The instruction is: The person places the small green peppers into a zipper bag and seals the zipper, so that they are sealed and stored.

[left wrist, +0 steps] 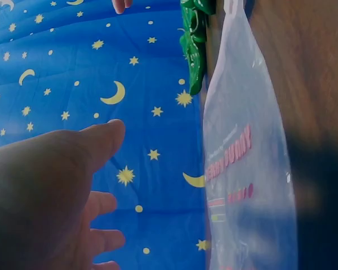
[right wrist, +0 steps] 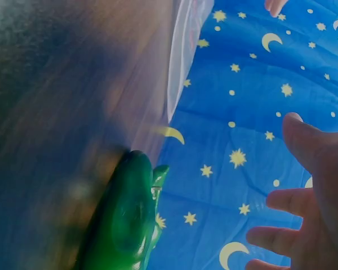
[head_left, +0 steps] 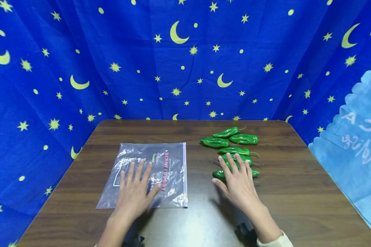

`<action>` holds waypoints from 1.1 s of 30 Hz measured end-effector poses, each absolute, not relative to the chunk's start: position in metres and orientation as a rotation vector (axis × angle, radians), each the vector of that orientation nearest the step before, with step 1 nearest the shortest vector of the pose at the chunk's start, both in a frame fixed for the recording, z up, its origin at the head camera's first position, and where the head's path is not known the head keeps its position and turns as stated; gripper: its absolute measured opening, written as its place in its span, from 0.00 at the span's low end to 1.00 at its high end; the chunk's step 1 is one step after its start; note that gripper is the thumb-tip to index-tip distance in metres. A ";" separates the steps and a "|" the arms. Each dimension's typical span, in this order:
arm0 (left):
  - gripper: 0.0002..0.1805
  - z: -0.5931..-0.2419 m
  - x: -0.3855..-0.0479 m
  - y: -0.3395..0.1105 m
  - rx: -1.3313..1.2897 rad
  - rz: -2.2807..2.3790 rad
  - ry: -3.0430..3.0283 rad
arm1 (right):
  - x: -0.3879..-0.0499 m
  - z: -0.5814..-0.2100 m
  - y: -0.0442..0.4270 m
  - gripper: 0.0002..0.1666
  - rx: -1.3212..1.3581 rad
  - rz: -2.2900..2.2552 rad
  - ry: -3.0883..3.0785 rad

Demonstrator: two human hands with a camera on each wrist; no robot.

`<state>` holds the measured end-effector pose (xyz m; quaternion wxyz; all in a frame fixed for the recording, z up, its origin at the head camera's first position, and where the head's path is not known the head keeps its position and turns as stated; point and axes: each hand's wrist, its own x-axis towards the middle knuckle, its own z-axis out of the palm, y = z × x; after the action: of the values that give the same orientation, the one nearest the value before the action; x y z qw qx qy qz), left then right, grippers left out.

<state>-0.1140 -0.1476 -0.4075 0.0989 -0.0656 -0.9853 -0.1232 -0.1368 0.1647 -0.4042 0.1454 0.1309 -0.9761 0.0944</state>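
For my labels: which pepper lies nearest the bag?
The leftmost pepper, in the far trio; its left tip reaches closest to the plastic bag.

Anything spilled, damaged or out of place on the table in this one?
Nothing stands out on the table. The clear zip bag lies flat, and the green peppers lie loosely grouped with no visible damage, though the left hand and right hand, hovering above, hide parts of them.

Mid lane: passable near-to-far btwn plastic bag (head_left: 168, 171) & green peppers (head_left: 234, 151)
L: bag lies flat, L hand (head_left: 135, 192) above
R: peppers in way, R hand (head_left: 239, 185) over near ones
R edge: bare tabletop (head_left: 300, 181), passable
Far: blue curtain (head_left: 185, 79) blocks
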 end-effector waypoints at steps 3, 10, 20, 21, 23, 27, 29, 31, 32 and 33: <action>0.40 -0.406 -0.117 -0.149 -0.201 -0.362 -2.919 | -0.140 -0.403 0.163 0.45 0.392 0.268 -2.806; 0.40 -0.402 -0.125 -0.149 -0.217 -0.343 -2.932 | -0.146 -0.405 0.160 0.44 0.457 0.302 -2.770; 0.40 -0.401 -0.141 -0.150 -0.273 -0.325 -2.950 | -0.160 -0.410 0.152 0.46 0.544 0.272 -2.751; 0.40 -0.401 -0.142 -0.150 -0.280 -0.325 -2.950 | -0.162 -0.410 0.151 0.47 0.550 0.267 -2.747; 0.40 -0.401 -0.145 -0.150 -0.296 -0.313 -2.952 | -0.165 -0.411 0.149 0.47 0.563 0.256 -2.739; 0.40 -0.400 -0.149 -0.150 -0.328 -0.307 -2.959 | -0.171 -0.412 0.144 0.46 0.596 0.273 -2.758; 0.40 -0.399 -0.151 -0.150 -0.349 -0.293 -2.964 | -0.174 -0.413 0.141 0.46 0.621 0.282 -2.766; 0.40 -0.399 -0.154 -0.150 -0.365 -0.278 -2.970 | -0.176 -0.414 0.139 0.46 0.647 0.294 -2.773; 0.41 -0.399 -0.155 -0.150 -0.372 -0.271 -2.976 | -0.177 -0.414 0.137 0.46 0.658 0.297 -2.779; 0.41 -0.399 -0.157 -0.150 -0.378 -0.266 -2.984 | -0.178 -0.415 0.136 0.46 0.670 0.304 -2.784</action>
<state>-0.1567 -0.1502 -0.3990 0.0611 -0.1249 -0.9864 -0.0880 -0.1780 0.1362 -0.4149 0.1309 0.2307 -0.9585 0.1047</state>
